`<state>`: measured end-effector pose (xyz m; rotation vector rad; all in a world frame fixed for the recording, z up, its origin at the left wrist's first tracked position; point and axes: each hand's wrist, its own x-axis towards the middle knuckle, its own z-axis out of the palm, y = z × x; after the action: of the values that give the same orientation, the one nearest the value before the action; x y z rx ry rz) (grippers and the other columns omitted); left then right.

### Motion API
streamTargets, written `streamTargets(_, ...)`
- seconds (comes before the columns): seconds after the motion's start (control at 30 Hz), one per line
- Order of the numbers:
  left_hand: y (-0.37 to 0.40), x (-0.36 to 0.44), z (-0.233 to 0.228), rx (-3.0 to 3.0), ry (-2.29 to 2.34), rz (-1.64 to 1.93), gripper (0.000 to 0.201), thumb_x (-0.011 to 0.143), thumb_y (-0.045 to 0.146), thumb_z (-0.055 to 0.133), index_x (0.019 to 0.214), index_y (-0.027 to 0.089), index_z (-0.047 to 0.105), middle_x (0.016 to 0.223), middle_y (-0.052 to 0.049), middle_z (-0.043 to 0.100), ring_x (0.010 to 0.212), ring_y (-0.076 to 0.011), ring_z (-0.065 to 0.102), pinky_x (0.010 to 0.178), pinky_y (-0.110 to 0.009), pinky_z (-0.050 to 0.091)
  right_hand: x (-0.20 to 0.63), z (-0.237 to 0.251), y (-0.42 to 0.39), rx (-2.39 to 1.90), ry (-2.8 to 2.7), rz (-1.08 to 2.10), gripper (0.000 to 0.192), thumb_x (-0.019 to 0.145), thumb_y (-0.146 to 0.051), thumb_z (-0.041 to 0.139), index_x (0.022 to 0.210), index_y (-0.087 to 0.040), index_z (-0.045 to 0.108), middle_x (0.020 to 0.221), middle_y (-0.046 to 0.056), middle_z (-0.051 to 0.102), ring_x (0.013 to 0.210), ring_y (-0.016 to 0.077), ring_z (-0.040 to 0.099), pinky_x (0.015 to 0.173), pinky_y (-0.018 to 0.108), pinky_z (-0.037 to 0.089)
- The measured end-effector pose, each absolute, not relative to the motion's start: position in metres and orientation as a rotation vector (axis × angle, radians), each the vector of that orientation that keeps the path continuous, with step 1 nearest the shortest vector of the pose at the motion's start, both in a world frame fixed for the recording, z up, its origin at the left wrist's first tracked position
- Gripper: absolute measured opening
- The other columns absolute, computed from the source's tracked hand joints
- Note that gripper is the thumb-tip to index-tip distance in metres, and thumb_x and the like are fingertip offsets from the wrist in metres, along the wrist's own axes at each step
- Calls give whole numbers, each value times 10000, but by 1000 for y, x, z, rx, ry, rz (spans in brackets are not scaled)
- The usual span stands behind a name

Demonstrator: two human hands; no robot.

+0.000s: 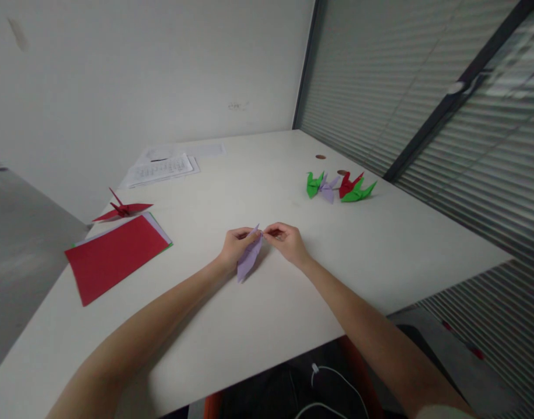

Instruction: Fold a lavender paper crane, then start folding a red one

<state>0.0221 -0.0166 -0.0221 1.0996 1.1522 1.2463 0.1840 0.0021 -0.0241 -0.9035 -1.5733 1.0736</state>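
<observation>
Folded lilac paper, mid-counter, upper tip pinched between left hand and right hand, both grips closed on it. Red sheet stack to the left; red crane just behind. Finished cranes, green, lilac, red, grouped far right. Printed papers at rear of white counter.

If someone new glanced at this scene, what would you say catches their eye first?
Probably the lilac folded paper pinched at its tip between the left hand and right hand at the middle of the white table. Next, the red paper sheets at the left edge, and the cluster of small paper cranes towards the blinds.
</observation>
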Motion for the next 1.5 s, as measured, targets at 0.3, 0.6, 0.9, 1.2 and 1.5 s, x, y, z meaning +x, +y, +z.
streamTargets(0.3,-17,23,-20,1101,1160,1270,337,628,461,804,702,139,735,634,-30,655,614,-130,550,552,-235,377,184,-27,3,-889,-1517,1140,288,701,-447,729,817,-205,623,769,26,655,727,157,606,700,301,502)
streamTargets(0.6,-17,22,-13,1129,1106,1199,386,563,490,828,686,142,719,628,-24,642,576,-116,518,537,-235,364,186,-27,2,-925,-1590,1110,245,724,-431,708,721,-195,643,703,25,667,668,161,588,664,313,476)
streamTargets(0.9,-13,15,-16,1265,1080,1229,405,635,524,785,666,134,684,578,8,586,526,-79,460,519,-220,333,184,-25,0,-920,-1648,1209,266,715,-439,719,749,-181,663,731,28,679,688,154,599,686,305,483)
streamTargets(1.2,-11,20,-21,1103,1017,1315,395,585,500,824,657,135,690,612,-12,631,548,-97,504,530,-226,371,178,-28,-4,-923,-1718,1246,274,697,-433,712,699,-177,615,678,4,627,632,132,546,621,275,442)
streamTargets(1.5,-16,24,-18,1151,974,1322,542,782,654,600,885,135,723,827,-67,686,710,-147,587,626,-244,433,184,-21,2,-933,-1555,1237,323,669,-481,709,642,-182,590,616,-16,569,596,120,497,595,268,396)
